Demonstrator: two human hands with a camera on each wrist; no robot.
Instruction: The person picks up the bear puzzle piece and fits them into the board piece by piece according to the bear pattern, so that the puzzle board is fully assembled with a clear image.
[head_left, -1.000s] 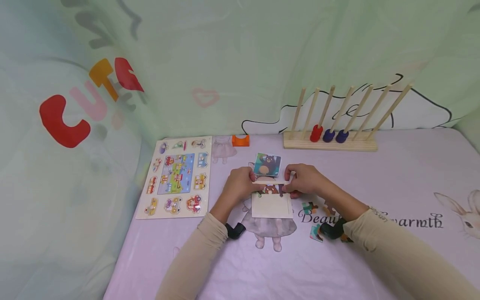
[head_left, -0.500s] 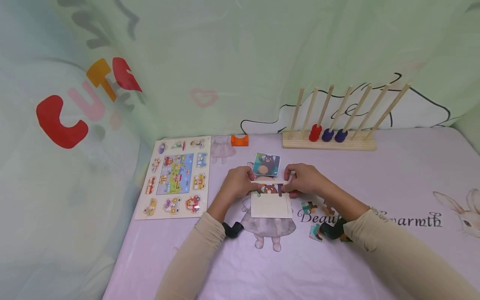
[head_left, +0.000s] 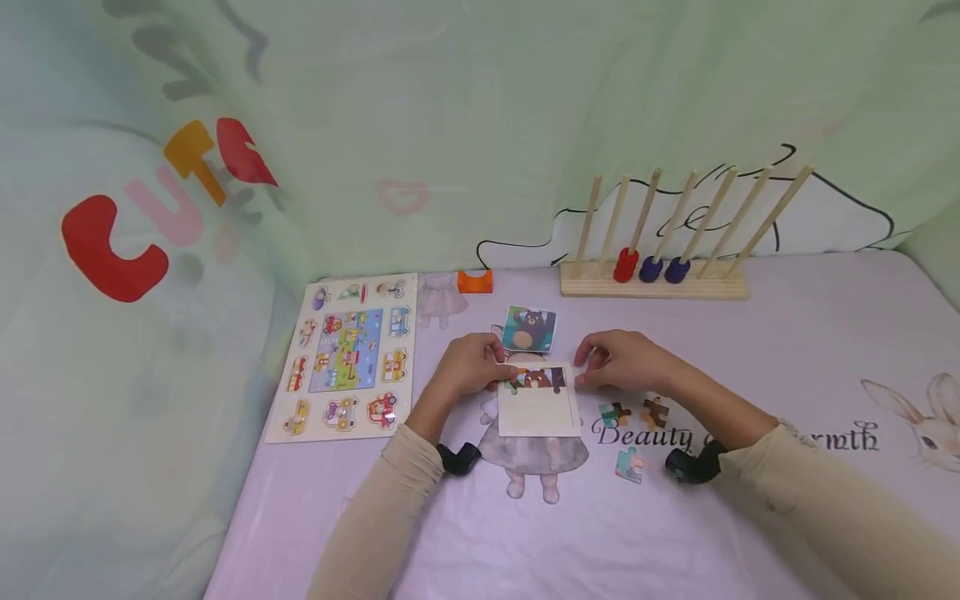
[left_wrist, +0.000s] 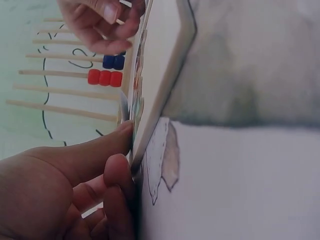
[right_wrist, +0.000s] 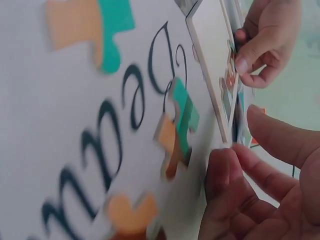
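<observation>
In the head view we see the small puzzle board [head_left: 538, 414] in front of the person, with bear pieces [head_left: 537, 378] fitted along its far edge. The left hand [head_left: 470, 367] pinches its far left corner, probably so that it does not slide. The right hand [head_left: 628, 362] is beside the opposite corner with loosely bent fingers, gripping nothing. The bear card [head_left: 529, 330] lies just beyond the board, perhaps to be easily seen. We count three loose pieces [head_left: 630, 465] to the right, seemingly placed for easy reach, ten small pictures around the middle of the vehicle board [head_left: 341, 358], and seven sticks [head_left: 772, 217] on the rack [head_left: 652, 287]. In the left wrist view, we see the thumb over the board's edge, and we count three red beads [left_wrist: 105, 78]. In the right wrist view we again count three loose pieces; whether the right fingertips touch the board, we cannot tell.
</observation>
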